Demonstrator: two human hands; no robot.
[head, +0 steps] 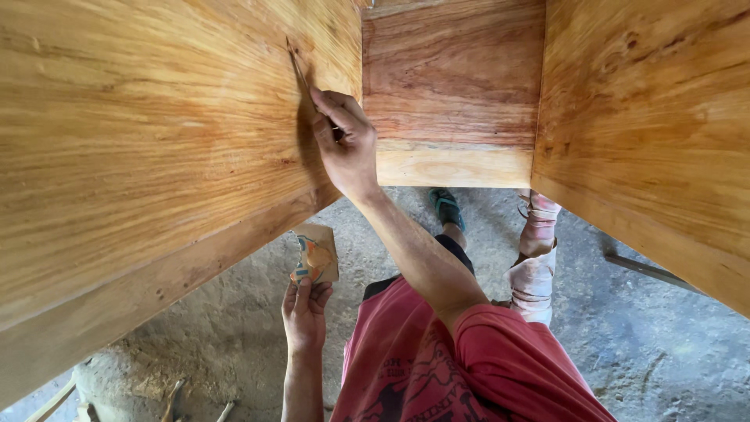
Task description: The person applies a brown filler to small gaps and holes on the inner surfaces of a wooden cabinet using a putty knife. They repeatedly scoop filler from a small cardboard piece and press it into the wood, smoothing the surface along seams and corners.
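Note:
My right hand (345, 139) reaches up to the left wooden panel (156, 148) of a large varnished cabinet. It grips a thin flat tool (300, 69) whose blade lies against the panel's surface near the inner corner. Lower down, my left hand (305, 312) holds a small square of cardboard (316, 254) smeared with orange-brown filler, close under the panel's bottom edge. My red shirt sleeve (508, 359) fills the lower middle.
The cabinet's back board (453, 86) and right panel (648, 133) enclose the space. Below lies a rough concrete floor (641, 344). My legs show, one foot in a sandal (447, 207), plus a bundle of white cloth (534, 266). A metal bar (644, 270) lies at right.

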